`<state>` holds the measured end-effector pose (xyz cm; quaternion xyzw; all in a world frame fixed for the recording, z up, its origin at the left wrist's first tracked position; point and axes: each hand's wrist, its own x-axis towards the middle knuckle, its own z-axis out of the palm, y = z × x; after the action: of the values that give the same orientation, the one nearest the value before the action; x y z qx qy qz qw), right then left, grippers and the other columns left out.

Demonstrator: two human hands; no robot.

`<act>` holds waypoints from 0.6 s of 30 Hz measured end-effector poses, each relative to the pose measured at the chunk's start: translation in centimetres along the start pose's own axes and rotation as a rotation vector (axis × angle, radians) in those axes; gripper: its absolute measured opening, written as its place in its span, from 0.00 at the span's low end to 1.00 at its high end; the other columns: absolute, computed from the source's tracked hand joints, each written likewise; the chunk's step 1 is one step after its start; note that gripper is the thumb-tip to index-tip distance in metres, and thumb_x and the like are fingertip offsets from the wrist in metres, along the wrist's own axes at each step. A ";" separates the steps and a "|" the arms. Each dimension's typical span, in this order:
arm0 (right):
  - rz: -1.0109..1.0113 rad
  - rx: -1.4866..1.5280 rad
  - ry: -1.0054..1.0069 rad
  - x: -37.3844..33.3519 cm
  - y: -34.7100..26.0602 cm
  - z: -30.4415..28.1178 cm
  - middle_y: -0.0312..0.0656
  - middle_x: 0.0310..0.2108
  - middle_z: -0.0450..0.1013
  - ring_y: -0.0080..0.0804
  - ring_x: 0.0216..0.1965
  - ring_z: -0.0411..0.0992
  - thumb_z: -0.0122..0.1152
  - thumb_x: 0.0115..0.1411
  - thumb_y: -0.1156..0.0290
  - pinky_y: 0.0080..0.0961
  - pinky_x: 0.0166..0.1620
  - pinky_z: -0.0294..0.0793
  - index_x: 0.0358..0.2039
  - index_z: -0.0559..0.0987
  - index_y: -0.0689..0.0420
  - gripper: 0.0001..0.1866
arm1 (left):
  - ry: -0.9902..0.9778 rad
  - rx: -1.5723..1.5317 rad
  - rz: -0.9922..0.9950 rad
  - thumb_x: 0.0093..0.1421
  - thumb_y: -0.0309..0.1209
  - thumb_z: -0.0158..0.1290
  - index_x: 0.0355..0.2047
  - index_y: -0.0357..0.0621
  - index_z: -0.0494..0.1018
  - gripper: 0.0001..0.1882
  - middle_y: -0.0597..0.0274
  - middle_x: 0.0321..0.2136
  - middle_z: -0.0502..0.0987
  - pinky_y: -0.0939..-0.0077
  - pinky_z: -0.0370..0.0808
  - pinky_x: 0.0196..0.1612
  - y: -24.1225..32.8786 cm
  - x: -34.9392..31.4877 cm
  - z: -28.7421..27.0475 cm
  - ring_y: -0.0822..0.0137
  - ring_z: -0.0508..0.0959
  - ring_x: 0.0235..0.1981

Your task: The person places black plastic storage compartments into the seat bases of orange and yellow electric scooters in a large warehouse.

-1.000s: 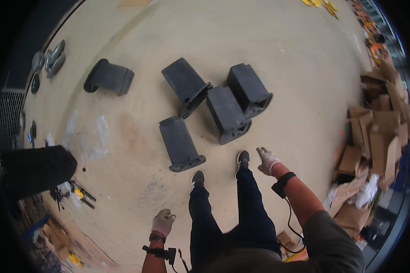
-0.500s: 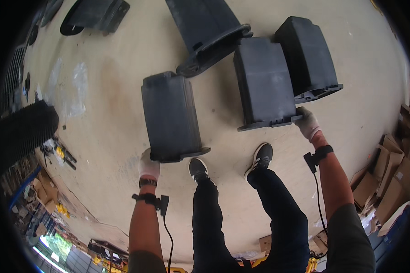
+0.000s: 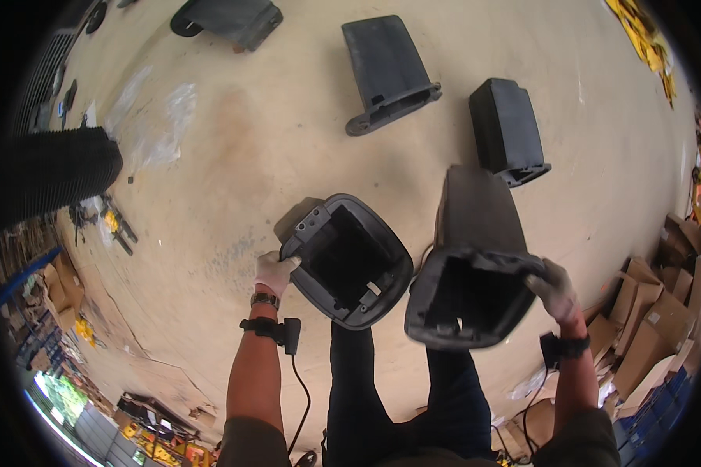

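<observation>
My gloved left hand [image 3: 276, 272] grips the rim of a black plastic bin [image 3: 399, 268], with its thumb over the edge. That bin is tipped so its dark hollow inside faces me. A similar black bin [image 3: 483, 210] hangs from my gloved right hand [image 3: 554, 292], whose fingers close on the right side of its flanged rim. Its opening also points toward me, and its body stretches away. Both bins are held side by side above my legs, with a narrow gap or light contact between rims; I cannot tell which.
More black bins lie on the pale floor ahead: one at the centre [image 3: 388, 62], one to the right [image 3: 509, 124] and one at far left [image 3: 237, 22]. A ribbed black stack [image 3: 62, 171] stands at left. Cardboard pieces [image 3: 654, 331] heap up at right; clear plastic film [image 3: 163, 124] lies left.
Both held bins have been raised off the floor and tipped, so their openings now face me. The bins left on the floor appear farther off.
</observation>
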<state>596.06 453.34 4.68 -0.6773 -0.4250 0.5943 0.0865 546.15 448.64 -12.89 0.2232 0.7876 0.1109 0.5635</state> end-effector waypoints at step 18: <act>-0.447 -0.289 -0.452 -1.3 -14.0 10.1 0.45 0.26 0.72 0.36 0.26 0.73 0.59 0.54 0.70 0.26 0.30 0.69 0.30 0.76 0.63 0.08 | 0.063 -0.414 0.105 0.60 0.33 0.49 0.50 0.33 0.67 0.21 0.55 0.41 0.75 0.77 0.67 0.49 -8.0 2.0 1.3 0.67 0.74 0.43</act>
<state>580.64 457.33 11.52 -0.4239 -0.6509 0.6294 0.0214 545.05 442.48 -18.39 0.1396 0.7526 0.3064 0.5659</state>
